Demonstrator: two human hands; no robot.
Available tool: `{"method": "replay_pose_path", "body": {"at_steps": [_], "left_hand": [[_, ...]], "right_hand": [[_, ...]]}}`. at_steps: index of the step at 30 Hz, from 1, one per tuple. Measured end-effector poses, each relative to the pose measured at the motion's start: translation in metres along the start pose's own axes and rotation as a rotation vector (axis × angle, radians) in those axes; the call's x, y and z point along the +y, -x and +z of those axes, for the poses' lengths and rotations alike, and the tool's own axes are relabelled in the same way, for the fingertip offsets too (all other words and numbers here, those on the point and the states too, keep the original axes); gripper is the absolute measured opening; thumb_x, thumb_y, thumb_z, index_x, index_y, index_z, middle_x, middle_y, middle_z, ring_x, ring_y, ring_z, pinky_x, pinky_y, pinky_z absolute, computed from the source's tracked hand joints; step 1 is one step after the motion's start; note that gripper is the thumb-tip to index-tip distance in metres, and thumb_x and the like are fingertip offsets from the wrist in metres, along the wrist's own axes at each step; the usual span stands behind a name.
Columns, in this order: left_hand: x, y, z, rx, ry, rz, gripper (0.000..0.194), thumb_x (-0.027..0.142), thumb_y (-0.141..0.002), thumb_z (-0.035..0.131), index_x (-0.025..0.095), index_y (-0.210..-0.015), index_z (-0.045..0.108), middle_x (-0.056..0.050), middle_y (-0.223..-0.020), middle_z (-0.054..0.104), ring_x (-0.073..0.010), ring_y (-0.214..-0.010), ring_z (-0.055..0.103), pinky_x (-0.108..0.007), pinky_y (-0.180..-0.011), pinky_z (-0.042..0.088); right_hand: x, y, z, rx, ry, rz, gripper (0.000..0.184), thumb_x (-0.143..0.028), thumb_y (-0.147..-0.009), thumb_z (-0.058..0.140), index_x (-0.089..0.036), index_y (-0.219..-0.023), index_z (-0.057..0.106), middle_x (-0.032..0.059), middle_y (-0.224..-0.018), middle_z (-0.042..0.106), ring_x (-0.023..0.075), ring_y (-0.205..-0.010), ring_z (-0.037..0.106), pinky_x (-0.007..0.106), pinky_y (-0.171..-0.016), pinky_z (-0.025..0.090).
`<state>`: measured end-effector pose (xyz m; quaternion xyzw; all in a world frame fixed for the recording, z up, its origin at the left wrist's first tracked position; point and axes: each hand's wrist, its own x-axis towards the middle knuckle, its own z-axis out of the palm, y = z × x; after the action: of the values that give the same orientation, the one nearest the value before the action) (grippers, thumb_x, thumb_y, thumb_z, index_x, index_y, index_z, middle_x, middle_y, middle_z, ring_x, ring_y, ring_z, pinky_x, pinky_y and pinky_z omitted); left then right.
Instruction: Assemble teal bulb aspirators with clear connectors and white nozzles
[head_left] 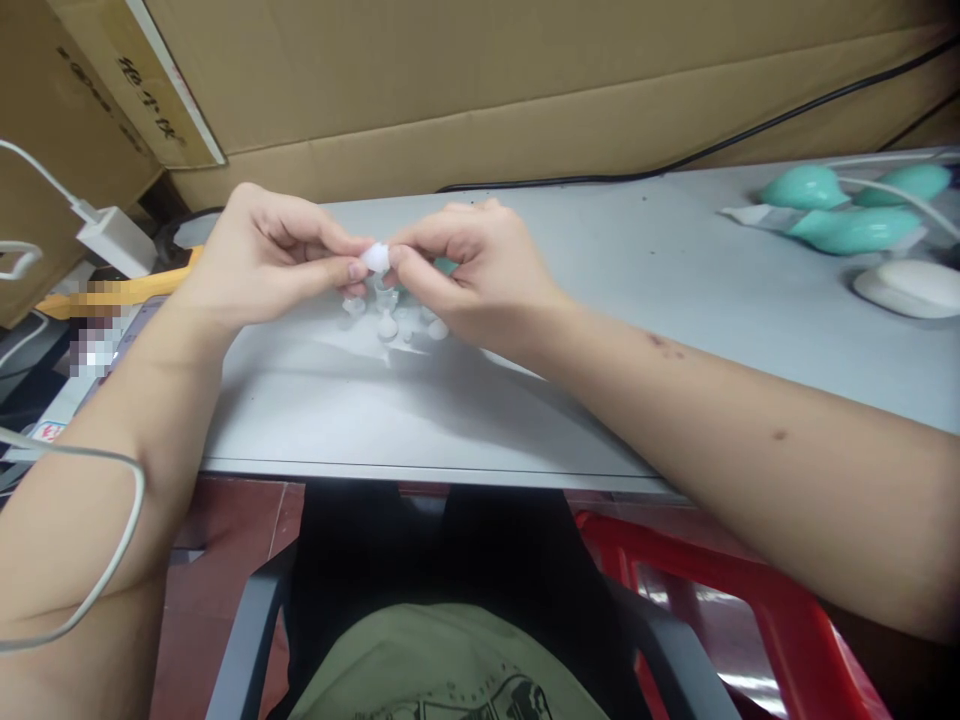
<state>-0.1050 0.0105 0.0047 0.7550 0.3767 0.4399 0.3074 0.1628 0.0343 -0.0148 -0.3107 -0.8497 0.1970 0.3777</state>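
Observation:
My left hand (pixel 262 255) and my right hand (pixel 472 265) meet above the grey table (pixel 675 290), fingertips pinched together on a small white translucent piece (pixel 376 258). Both hands grip it from opposite sides. Just below them, several similar small clear pieces (pixel 394 320) lie loose on the tabletop. A bit of teal shows behind my right fingers, too hidden to name.
Teal rubber bulbs (pixel 847 205) and a white oval object (pixel 911 288) lie at the far right with white tubing. Cardboard boxes (pixel 525 80) wall the back; a black cable (pixel 675 160) runs along them. A white charger (pixel 112 240) hangs at left. A red plastic crate (pixel 750 610) stands below the table.

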Motion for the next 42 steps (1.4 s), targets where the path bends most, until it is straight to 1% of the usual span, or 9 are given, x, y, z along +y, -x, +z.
{"method": "replay_pose_path", "body": {"at_steps": [3,6,9,14,17,23,33,37,42], "left_hand": [[-0.003,-0.001,0.0,0.028,0.003,0.057,0.033,0.044,-0.099,0.121,0.023,-0.101,0.096,-0.002,-0.095,0.095,-0.0244,-0.086,0.091,-0.044,-0.087,0.079],[-0.008,-0.003,0.002,0.083,-0.019,0.097,0.035,0.045,-0.098,0.121,0.021,-0.103,0.096,-0.003,-0.098,0.096,-0.0223,-0.084,0.09,-0.04,-0.084,0.078],[-0.018,-0.005,0.003,0.112,-0.043,0.159,0.045,0.058,-0.094,0.123,0.022,-0.1,0.096,-0.004,-0.096,0.094,-0.025,-0.081,0.091,-0.042,-0.08,0.082],[-0.032,-0.011,0.005,0.128,-0.032,0.226,0.064,0.081,-0.088,0.121,0.022,-0.096,0.097,-0.007,-0.092,0.092,-0.0288,-0.072,0.092,-0.047,-0.07,0.086],[-0.03,-0.012,0.006,0.145,-0.001,0.214,0.065,0.08,-0.086,0.123,0.022,-0.097,0.096,-0.007,-0.093,0.092,-0.0298,-0.075,0.094,-0.048,-0.072,0.088],[-0.024,-0.011,0.012,0.192,0.022,0.231,0.065,0.08,-0.087,0.123,0.022,-0.093,0.094,-0.007,-0.091,0.092,-0.0306,-0.074,0.094,-0.048,-0.07,0.087],[-0.027,-0.011,0.015,0.159,0.133,0.178,0.053,0.063,-0.088,0.127,0.021,-0.1,0.099,-0.011,-0.101,0.096,-0.0363,-0.083,0.098,-0.058,-0.083,0.091],[-0.025,-0.01,0.017,0.185,0.122,0.178,0.055,0.066,-0.09,0.126,0.021,-0.1,0.096,-0.01,-0.104,0.097,-0.0368,-0.086,0.099,-0.059,-0.085,0.091],[-0.027,-0.012,0.018,0.219,0.086,0.155,0.065,0.076,-0.09,0.124,0.022,-0.103,0.09,-0.01,-0.107,0.097,-0.0348,-0.086,0.098,-0.058,-0.088,0.09]], "right_hand": [[-0.001,0.001,0.0,0.088,-0.105,-0.005,0.032,-0.04,-0.121,0.066,-0.033,-0.101,0.09,0.0033,-0.111,0.098,0.0329,-0.106,0.09,0.051,-0.103,0.073],[-0.001,0.001,0.002,0.153,-0.193,-0.022,0.026,-0.034,-0.118,0.075,-0.036,-0.095,0.087,0.0004,-0.112,0.099,0.0338,-0.109,0.093,0.053,-0.103,0.077],[0.004,-0.002,0.013,0.2,-0.371,-0.063,0.027,-0.025,-0.116,0.08,-0.033,-0.09,0.085,-0.0009,-0.105,0.098,0.0307,-0.101,0.095,0.05,-0.095,0.08],[0.017,-0.013,0.035,0.276,-0.471,0.011,0.031,-0.012,-0.117,0.081,-0.026,-0.09,0.085,-0.0016,-0.088,0.092,0.0188,-0.076,0.084,0.032,-0.067,0.067],[0.018,-0.015,0.038,0.328,-0.506,0.007,0.029,-0.012,-0.115,0.091,-0.027,-0.09,0.087,-0.0011,-0.093,0.094,0.0191,-0.084,0.086,0.03,-0.073,0.068],[0.01,-0.007,0.035,0.428,-0.492,-0.066,0.03,-0.01,-0.116,0.087,-0.029,-0.093,0.09,-0.0001,-0.104,0.097,0.0244,-0.097,0.094,0.037,-0.09,0.077],[0.018,-0.016,0.038,0.347,-0.658,0.018,0.035,-0.004,-0.119,0.085,-0.027,-0.093,0.082,0.0003,-0.093,0.091,0.0227,-0.09,0.09,0.038,-0.083,0.073],[0.014,-0.013,0.036,0.353,-0.687,0.005,0.029,-0.014,-0.12,0.094,-0.028,-0.097,0.082,-0.0003,-0.096,0.089,0.0247,-0.096,0.091,0.042,-0.092,0.075],[0.014,-0.011,0.04,0.437,-0.62,-0.035,0.025,-0.014,-0.118,0.09,-0.027,-0.097,0.086,-0.0011,-0.097,0.09,0.0231,-0.089,0.086,0.039,-0.082,0.07]]}}
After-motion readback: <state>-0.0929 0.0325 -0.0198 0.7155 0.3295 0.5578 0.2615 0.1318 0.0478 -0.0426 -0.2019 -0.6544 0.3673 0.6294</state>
